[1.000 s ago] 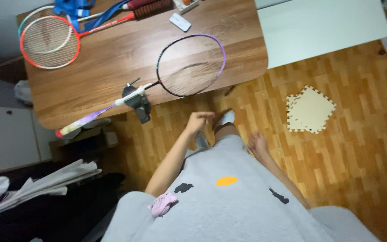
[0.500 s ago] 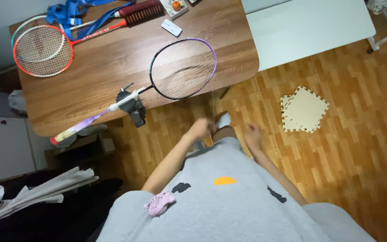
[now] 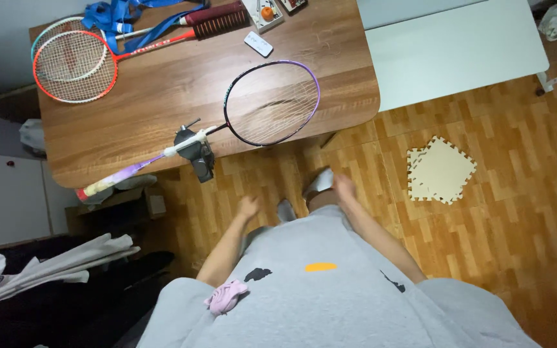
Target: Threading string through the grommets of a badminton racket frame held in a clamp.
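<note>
I stand over a wooden floor beside a wooden table. My left hand hangs low over the floor, blurred, with nothing visible in it. My right hand is near my white-socked foot, also blurred. A purple and black badminton racket lies on the table's near edge. Its shaft is gripped in a black clamp, and the handle sticks out past the edge. Both hands are below the racket and apart from it.
A red racket over a teal one, blue straps, a brush and a white remote lie at the table's far side. A white table stands to the right. Beige foam mats lie on the floor. White cloth lies at lower left.
My left hand has dropped down and to the left, away from the table edge. My right hand has moved up and leftward toward my foot. The view shifted slightly.
</note>
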